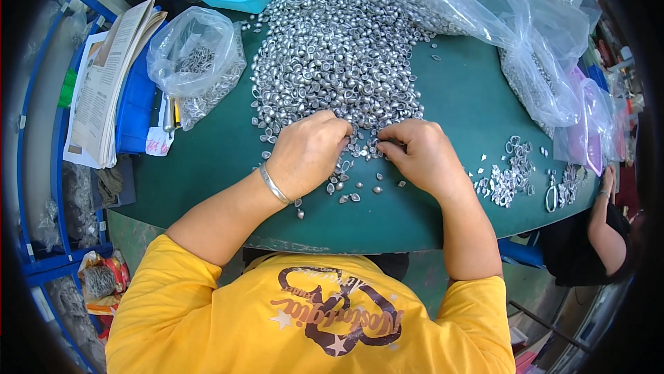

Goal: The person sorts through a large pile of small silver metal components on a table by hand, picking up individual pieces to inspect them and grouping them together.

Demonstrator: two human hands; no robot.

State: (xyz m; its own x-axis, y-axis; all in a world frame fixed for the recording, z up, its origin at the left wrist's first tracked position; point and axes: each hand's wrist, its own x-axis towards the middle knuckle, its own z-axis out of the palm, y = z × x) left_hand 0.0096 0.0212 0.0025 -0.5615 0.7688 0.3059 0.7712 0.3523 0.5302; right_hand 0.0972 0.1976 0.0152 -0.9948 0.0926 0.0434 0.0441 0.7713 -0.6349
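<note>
You have two hands at work and one big pile of small silver metal pieces [339, 49], too many to count, at 12 o'clock on the desk [456, 83]. Your left hand [306, 147] and right hand [423, 156] sit at the pile's 6 o'clock edge, left at 7, right at 5. Each grip is curled, thumb near forefinger; I cannot tell whether either has a piece pinched. Roughly ten stray pieces lie toward you, at 6 o'clock. Two smaller heaps, one near [510, 175] and one farther [568, 184], lie apart from the pile at 4 o'clock.

One blue basket [257, 2] at 11 o'clock contains more metal pieces. One open clear bag [197, 62] at 10 o'clock is partly filled with them. Large clear bags [529, 73] at 1 to 2 o'clock also contain metal pieces; they overlap, so you can't count them reliably here. One purple bag [584, 128] lies at 3 o'clock, its contents unclear.
</note>
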